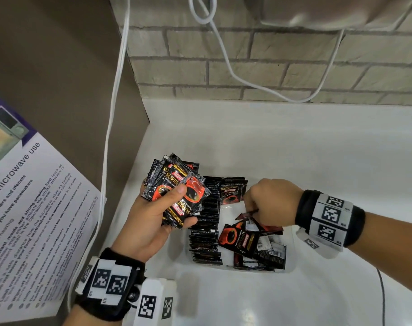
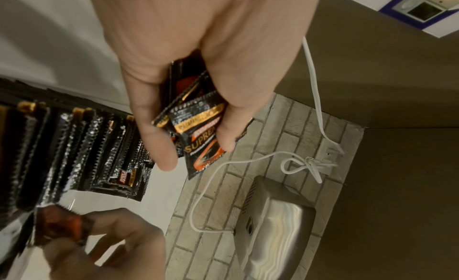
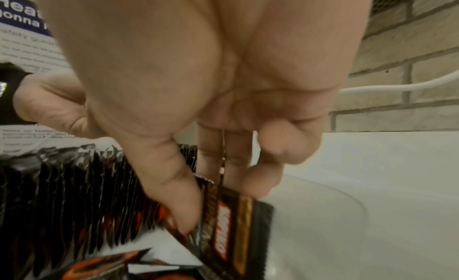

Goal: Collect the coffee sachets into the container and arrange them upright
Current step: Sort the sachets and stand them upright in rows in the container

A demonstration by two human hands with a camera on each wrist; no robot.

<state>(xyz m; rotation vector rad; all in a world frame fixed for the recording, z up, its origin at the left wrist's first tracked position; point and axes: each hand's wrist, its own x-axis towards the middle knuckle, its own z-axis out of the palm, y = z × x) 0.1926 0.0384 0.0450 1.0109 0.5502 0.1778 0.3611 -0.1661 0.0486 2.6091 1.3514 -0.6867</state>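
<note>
My left hand (image 1: 162, 215) grips a fanned stack of black and red coffee sachets (image 1: 176, 187), thumb on top, just left of the container; the left wrist view shows the same stack (image 2: 198, 131) between thumb and fingers. A clear container (image 1: 290, 262) on the white counter holds an upright row of sachets (image 1: 206, 222) along its left side and several loose sachets (image 1: 254, 241) lying flat at the right. My right hand (image 1: 266, 198) reaches into the container and pinches one sachet (image 3: 231, 223) between thumb and fingers above the loose ones.
A poster about microwave use (image 1: 28, 208) hangs on the brown side wall at left. White cables (image 1: 115, 90) run down the brick back wall. A steel appliance (image 1: 329, 12) is mounted at top right. The white counter (image 1: 294, 147) extends behind and to the right of the container.
</note>
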